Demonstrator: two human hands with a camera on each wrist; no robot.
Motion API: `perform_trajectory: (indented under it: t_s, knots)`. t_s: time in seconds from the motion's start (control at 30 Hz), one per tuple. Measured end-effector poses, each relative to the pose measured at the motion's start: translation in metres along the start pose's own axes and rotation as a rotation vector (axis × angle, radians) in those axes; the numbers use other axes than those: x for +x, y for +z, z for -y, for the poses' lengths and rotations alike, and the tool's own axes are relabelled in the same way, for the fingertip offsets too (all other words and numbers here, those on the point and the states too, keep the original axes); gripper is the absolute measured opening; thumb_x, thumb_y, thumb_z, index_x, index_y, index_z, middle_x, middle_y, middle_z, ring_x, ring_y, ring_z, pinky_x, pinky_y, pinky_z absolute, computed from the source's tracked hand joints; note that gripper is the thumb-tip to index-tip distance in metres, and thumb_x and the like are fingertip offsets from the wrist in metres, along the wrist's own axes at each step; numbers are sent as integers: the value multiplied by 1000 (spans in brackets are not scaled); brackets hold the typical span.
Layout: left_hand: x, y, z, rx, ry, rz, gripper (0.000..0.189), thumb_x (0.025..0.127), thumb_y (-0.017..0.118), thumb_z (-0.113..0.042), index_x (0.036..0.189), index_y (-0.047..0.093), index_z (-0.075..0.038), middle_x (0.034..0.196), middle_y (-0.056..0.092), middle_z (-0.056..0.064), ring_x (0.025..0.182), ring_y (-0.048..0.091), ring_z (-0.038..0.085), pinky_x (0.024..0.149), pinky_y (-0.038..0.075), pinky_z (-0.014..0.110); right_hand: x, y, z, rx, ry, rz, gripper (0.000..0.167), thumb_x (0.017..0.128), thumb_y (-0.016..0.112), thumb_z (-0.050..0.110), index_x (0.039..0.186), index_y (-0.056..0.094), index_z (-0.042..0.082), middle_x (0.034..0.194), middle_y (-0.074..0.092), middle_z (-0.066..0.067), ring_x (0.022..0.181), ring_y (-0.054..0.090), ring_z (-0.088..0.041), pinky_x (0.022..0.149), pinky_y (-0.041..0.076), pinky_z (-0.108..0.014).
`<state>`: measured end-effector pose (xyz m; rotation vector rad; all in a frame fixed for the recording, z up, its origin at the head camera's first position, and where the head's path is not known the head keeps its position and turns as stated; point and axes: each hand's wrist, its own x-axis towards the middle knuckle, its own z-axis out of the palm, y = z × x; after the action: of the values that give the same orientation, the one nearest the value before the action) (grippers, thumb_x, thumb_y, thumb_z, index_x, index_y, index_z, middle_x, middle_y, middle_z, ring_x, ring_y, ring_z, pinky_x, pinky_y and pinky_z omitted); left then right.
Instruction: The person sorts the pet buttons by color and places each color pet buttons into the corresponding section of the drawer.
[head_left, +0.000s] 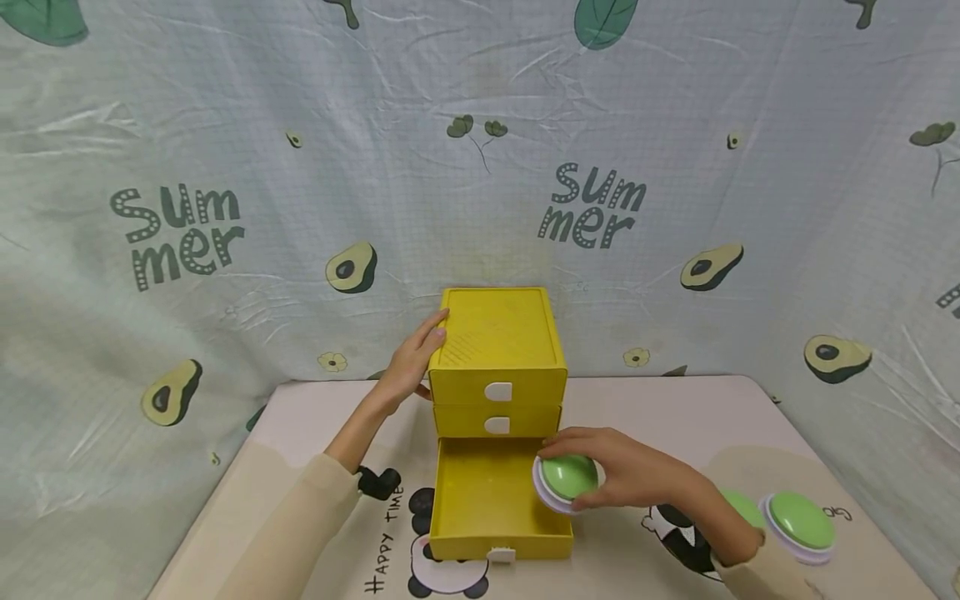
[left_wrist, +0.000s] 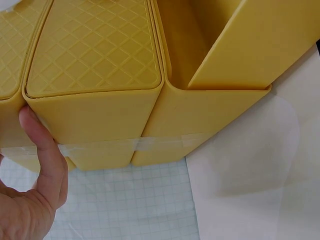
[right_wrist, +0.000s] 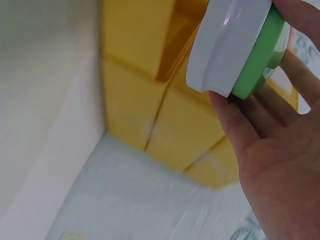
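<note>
A yellow three-tier drawer box (head_left: 495, 329) stands at the back of the table, its bottom drawer (head_left: 480, 500) pulled out and the upper two closed. My left hand (head_left: 408, 362) rests against its left side near the top, fingers fairly straight; the left wrist view shows a digit (left_wrist: 47, 145) pressed along the yellow wall. Over the right part of the pulled-out drawer, my right hand (head_left: 626, 467) grips a round container (head_left: 568, 479) with a green domed top and a white base by its edge, tilted. The right wrist view shows the container's white side (right_wrist: 225, 45) between thumb and fingers.
Two similar green-topped round containers stand at the right, one (head_left: 801, 525) in full sight and another (head_left: 742, 507) partly behind my right forearm. A printed curtain (head_left: 480, 208) hangs behind the table. The light table cover (head_left: 645, 408) bears panda drawings.
</note>
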<state>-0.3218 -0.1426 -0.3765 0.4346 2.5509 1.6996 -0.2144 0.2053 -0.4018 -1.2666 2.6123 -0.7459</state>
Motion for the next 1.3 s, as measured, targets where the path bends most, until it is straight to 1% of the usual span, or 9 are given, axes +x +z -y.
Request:
perform_trajectory:
  t_s: [0.1, 0.23, 0.33, 0.43, 0.53, 0.67, 0.83, 1.13, 1.3]
  knots:
    - [0, 1, 0, 0, 0, 1, 58, 108, 36, -59, 162, 28, -42, 167, 33, 11, 117, 62, 43, 58, 63, 45, 19, 6, 11, 5, -29, 32, 60, 87, 84, 29, 143, 61, 28, 148, 59, 1, 132, 58, -22, 107, 54, -38]
    - [0, 1, 1, -5, -2, 0, 57, 108, 36, -59, 162, 28, -42, 167, 32, 11, 119, 61, 43, 58, 63, 45, 43, 18, 20, 38, -44, 77, 60, 87, 83, 27, 143, 61, 26, 148, 59, 3, 133, 57, -18, 109, 52, -35]
    - [0, 1, 1, -10, -1, -3, 57, 108, 36, -59, 162, 28, -42, 168, 32, 10, 120, 59, 44, 58, 63, 45, 59, 29, 23, 48, -61, 103, 60, 87, 83, 26, 143, 61, 25, 147, 60, 4, 132, 57, -15, 109, 51, -32]
    - [0, 1, 1, -13, 2, -2, 57, 108, 36, -59, 162, 28, -42, 167, 33, 10, 121, 59, 44, 58, 63, 45, 73, 41, 24, 31, -77, 121, 60, 87, 84, 27, 143, 61, 24, 146, 61, 4, 130, 57, -13, 109, 51, -30]
    - [1, 0, 1, -12, 2, -4, 58, 108, 36, -59, 162, 28, -42, 167, 33, 11, 121, 59, 44, 58, 63, 46, 83, 52, 23, 21, -70, 147, 62, 87, 84, 28, 144, 61, 23, 145, 61, 5, 128, 57, -10, 107, 51, -27]
    - [1, 0, 1, -1, 1, -8, 58, 108, 36, -59, 162, 28, -42, 167, 33, 11, 119, 60, 44, 58, 63, 45, 93, 65, 23, 31, -46, 183, 63, 87, 84, 29, 144, 59, 21, 146, 60, 5, 126, 56, -7, 106, 50, -24]
    - [1, 0, 1, 1, 7, -7, 58, 108, 36, -58, 163, 28, -41, 166, 34, 12, 116, 61, 43, 58, 63, 46, 101, 78, 20, 25, -50, 198, 60, 88, 84, 27, 142, 59, 20, 144, 61, 4, 122, 57, -5, 104, 50, -22]
    - [2, 0, 2, 1, 6, -10, 57, 108, 36, -58, 162, 29, -41, 161, 41, 15, 108, 64, 39, 57, 63, 45, 107, 91, 17, -16, -87, 179, 58, 89, 83, 26, 142, 60, 18, 143, 62, 1, 120, 58, -6, 100, 50, -19]
    - [1, 0, 2, -4, 4, -6, 57, 108, 36, -58, 162, 28, -41, 163, 38, 14, 111, 62, 40, 57, 63, 45, 108, 97, 16, -40, -93, 176, 57, 90, 82, 26, 142, 60, 18, 141, 63, -1, 119, 58, -8, 98, 50, -19]
